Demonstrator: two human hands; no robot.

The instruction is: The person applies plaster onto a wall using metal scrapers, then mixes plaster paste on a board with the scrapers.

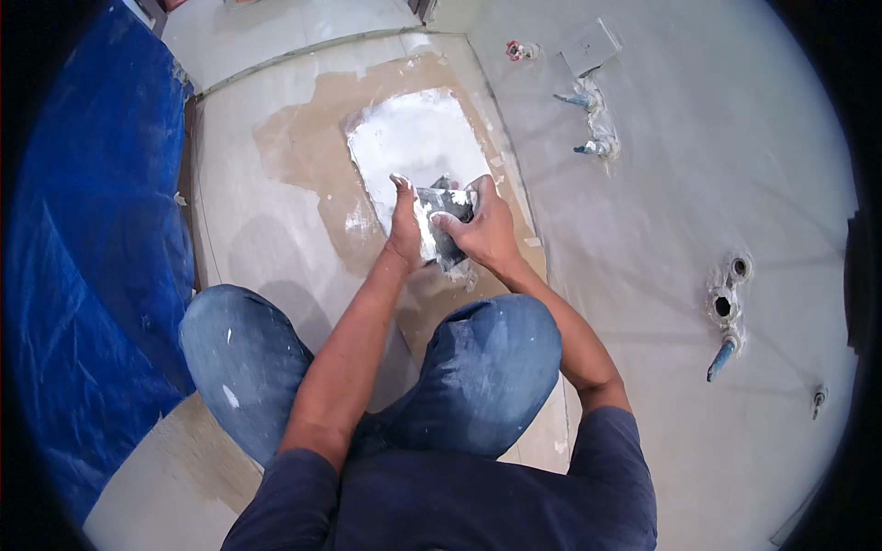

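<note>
Both my hands come together in front of my knees, fingers smeared with white paste. My right hand (485,231) grips a dark, flat scraper (456,206) with its thumb laid across the face; white filler clings to it. My left hand (404,222) closes on the scraper's white-coated left side, thumb pointing up. Whether this is one scraper or two stacked pieces I cannot tell. The left fingers are hidden beneath. Just beyond and below the hands lies a white, paste-covered rectangular sheet (413,133) on a brown patch (317,124) of the floor.
A blue tarp (101,230) hangs along the left. On the right, the grey wall (643,239) carries a red valve handle (514,50), blue pipe stubs (597,147) and open pipe holes (723,306). My bent knees (496,367) flank my left forearm.
</note>
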